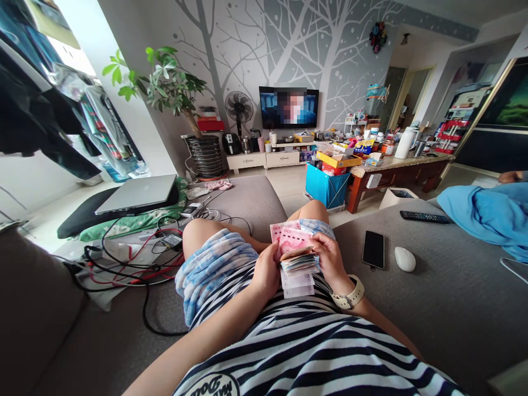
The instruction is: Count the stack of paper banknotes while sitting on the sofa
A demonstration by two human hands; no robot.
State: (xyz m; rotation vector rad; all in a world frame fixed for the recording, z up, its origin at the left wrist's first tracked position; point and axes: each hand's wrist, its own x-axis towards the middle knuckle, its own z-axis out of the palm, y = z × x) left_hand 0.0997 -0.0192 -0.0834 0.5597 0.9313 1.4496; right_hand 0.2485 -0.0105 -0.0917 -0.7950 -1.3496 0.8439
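As you sit on the grey sofa (441,297), the banknotes (295,242) are held up just above your lap. To the left of the banknotes lie tangled cables (152,269) and, farther off, a closed laptop (138,193); to their right are a phone (373,249), a white mouse (405,259) and a remote control (424,217). Well beyond the banknotes, a lit television (268,113) stands before a wall (297,55) painted with bare trees.

You have a loose bundle of mixed colours: pink notes marked 100 fan out at the far end, a thick folded batch with brown and bluish edges crosses the middle, and pale violet ones stick out at the near end. Your left hand (267,269) is closed on the left side of the bundle — your right hand (330,256), with a cream watch (350,294) on its wrist, pinches the right side.

Beyond the banknotes and to the right, you face a blue bin (324,184) piled high, a red container and a yellow box (338,159) at its top. Farther right of them is a wastebasket (398,196), its contents hard to make out, and a table (429,161) crowded with jars (388,146) and a white bottle (406,143) — what they hold is too small to tell.
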